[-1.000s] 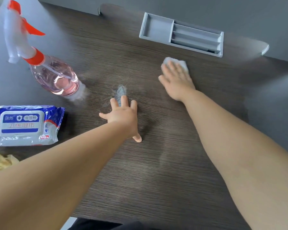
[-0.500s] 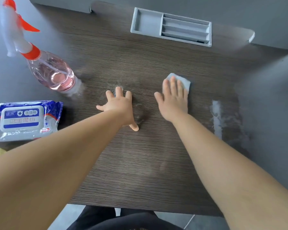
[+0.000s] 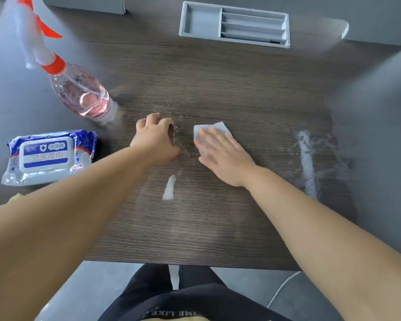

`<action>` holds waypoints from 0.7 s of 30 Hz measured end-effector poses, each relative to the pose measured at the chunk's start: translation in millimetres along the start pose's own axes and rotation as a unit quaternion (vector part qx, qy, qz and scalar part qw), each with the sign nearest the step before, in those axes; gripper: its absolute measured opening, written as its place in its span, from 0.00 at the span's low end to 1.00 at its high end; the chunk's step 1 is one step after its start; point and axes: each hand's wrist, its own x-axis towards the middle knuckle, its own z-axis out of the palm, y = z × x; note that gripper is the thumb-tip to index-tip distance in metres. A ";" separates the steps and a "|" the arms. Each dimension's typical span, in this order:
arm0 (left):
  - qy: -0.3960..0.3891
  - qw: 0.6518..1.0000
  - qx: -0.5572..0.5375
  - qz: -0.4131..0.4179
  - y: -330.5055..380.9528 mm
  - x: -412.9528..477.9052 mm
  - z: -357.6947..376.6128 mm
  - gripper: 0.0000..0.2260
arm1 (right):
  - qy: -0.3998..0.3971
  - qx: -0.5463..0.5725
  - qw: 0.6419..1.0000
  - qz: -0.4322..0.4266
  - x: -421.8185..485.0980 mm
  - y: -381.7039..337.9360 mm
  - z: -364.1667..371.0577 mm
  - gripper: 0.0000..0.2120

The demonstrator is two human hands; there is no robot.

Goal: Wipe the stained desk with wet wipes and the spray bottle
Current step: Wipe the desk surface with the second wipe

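Note:
My right hand (image 3: 222,154) lies flat with straight fingers on a white wet wipe (image 3: 220,127) and presses it to the dark wood desk (image 3: 218,216) near its middle. My left hand (image 3: 154,137) rests on the desk just left of the wipe, its fingers curled under and holding nothing. Small wet spots (image 3: 176,133) glisten between the two hands. A clear spray bottle (image 3: 79,96) of pink liquid with an orange and white head stands at the left. A blue and white pack of wet wipes (image 3: 49,154) lies in front of it, lid closed.
A grey compartment tray (image 3: 234,24) is set in the desk's far side. Wet streaks shine at the right (image 3: 307,163) and near the middle (image 3: 169,187). A bit of yellow cloth (image 3: 16,196) peeks out beside my left arm. The desk's front edge is close to my body.
My right hand has drawn the wipe from the far side back and leftward, next to my left hand. My left hand's fingers have curled under. The view has tilted down.

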 end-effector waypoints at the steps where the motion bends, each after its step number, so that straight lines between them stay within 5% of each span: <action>1: 0.014 1.000 0.001 -0.009 -6.6 -3.9 -0.6 0.34 | 0.008 0.011 0.999 0.036 0.1 9.5 0.0 0.26; 5: 0.011 0.999 0.036 -0.030 -27.7 -26.2 9.4 0.37 | 0.062 0.018 0.977 0.205 9.0 -3.4 10.4 0.29; 10: -0.037 0.995 0.083 -0.046 -45.7 -48.1 25.2 0.49 | 0.012 -0.038 0.999 -0.013 9.6 -23.6 8.7 0.29; 16: -0.039 0.990 0.125 -0.044 -42.3 -46.7 22.6 0.49 | 0.064 -0.014 0.975 0.211 53.5 -11.1 -6.9 0.30; 21: -0.048 0.989 0.130 -0.051 -42.4 -44.5 23.2 0.49 | 0.002 -0.056 0.998 -0.029 63.0 -38.6 -9.1 0.29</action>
